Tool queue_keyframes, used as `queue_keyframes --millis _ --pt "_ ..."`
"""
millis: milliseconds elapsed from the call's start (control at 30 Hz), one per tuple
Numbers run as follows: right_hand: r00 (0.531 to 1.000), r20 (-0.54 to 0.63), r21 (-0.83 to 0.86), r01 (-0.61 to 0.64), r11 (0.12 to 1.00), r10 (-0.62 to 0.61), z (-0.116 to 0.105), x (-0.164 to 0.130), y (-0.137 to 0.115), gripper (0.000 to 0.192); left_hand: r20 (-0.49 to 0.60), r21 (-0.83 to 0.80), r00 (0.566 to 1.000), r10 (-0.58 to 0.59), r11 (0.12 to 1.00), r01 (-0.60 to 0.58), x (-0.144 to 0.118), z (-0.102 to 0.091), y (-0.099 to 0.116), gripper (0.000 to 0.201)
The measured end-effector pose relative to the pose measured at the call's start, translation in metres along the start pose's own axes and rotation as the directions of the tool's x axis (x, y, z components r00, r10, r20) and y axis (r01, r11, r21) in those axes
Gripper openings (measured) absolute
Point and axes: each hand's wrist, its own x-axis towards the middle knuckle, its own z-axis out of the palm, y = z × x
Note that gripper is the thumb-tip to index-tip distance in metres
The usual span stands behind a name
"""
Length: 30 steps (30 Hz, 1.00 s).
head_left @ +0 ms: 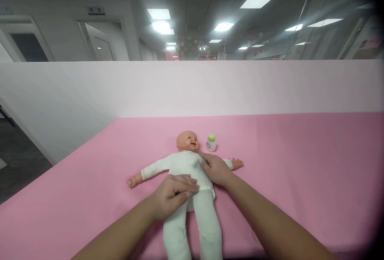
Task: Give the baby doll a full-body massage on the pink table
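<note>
A baby doll (189, 164) in a white cloth body lies on its back, its smooth plastic head at the far end and turned to the right. My left hand (174, 194) rests on the doll's lower belly, fingers stretched out and palm down. Against the doll's chest and shoulder on the right lies my right hand (216, 169), its thumb apart from the fingers and part of the doll's arm covered by it. Just beyond this hand, beside the doll's head, stands a small white jar (211, 144) with a green lid.
The doll and jar are on a pink-covered table (285, 172). A low white partition (210, 88) runs along its far side, with glass above it. Grey floor (21, 156) shows beyond the table's left edge. Doors and ceiling lights are in the background.
</note>
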Motion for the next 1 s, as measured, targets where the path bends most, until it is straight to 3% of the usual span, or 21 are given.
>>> queue_keyframes --millis 133,300,467,600,667,733,800,867,900,933,1000 --pt "1.000 -0.001 -0.029 -0.017 0.999 0.017 0.001 0.001 0.000 0.040 0.031 0.199 0.992 -0.125 0.973 0.116 0.006 -0.006 -0.014 0.043" --pt "1.000 0.010 -0.098 -0.013 0.995 0.014 0.004 -0.001 -0.004 0.043 -0.002 0.382 0.950 -0.314 0.877 0.291 0.012 -0.019 -0.039 0.059" --pt "1.000 0.008 -0.149 0.016 0.989 -0.015 0.011 -0.003 -0.002 0.044 -0.112 0.385 0.902 -0.417 0.819 0.426 0.009 -0.027 -0.064 0.073" --pt "0.998 -0.043 -0.188 0.038 0.981 -0.047 0.015 -0.009 -0.002 0.045 -0.168 0.344 0.895 -0.413 0.826 0.446 0.005 -0.025 -0.071 0.067" --pt "0.989 -0.057 -0.177 0.127 0.976 -0.139 0.013 -0.017 -0.010 0.046 -0.192 0.327 0.892 -0.410 0.830 0.452 0.003 -0.024 -0.072 0.065" --pt "0.947 -0.001 -0.098 0.320 0.942 -0.322 0.009 -0.028 -0.025 0.049 -0.204 0.327 0.889 -0.409 0.828 0.456 0.002 -0.023 -0.072 0.065" --pt "0.841 0.110 0.050 0.528 0.848 -0.530 0.006 -0.039 -0.041 0.051 -0.214 0.335 0.886 -0.412 0.821 0.463 0.000 -0.022 -0.071 0.066" --pt "0.742 0.136 0.195 0.630 0.752 -0.657 0.007 -0.047 -0.055 0.042 -0.230 0.337 0.882 -0.411 0.817 0.468 -0.001 -0.021 -0.071 0.066" --pt "0.715 0.133 0.240 0.649 0.722 -0.687 0.008 -0.049 -0.058 0.037 -0.234 0.335 0.882 -0.409 0.818 0.468 -0.001 -0.021 -0.072 0.066" --pt "0.711 0.130 0.261 0.648 0.715 -0.692 0.010 -0.049 -0.060 0.033 -0.235 0.331 0.884 -0.405 0.821 0.465 -0.001 -0.020 -0.072 0.066" --pt "0.753 0.142 0.239 0.604 0.761 -0.642 0.014 -0.044 -0.056 0.032 -0.230 0.323 0.889 -0.395 0.831 0.452 -0.001 -0.020 -0.074 0.065"
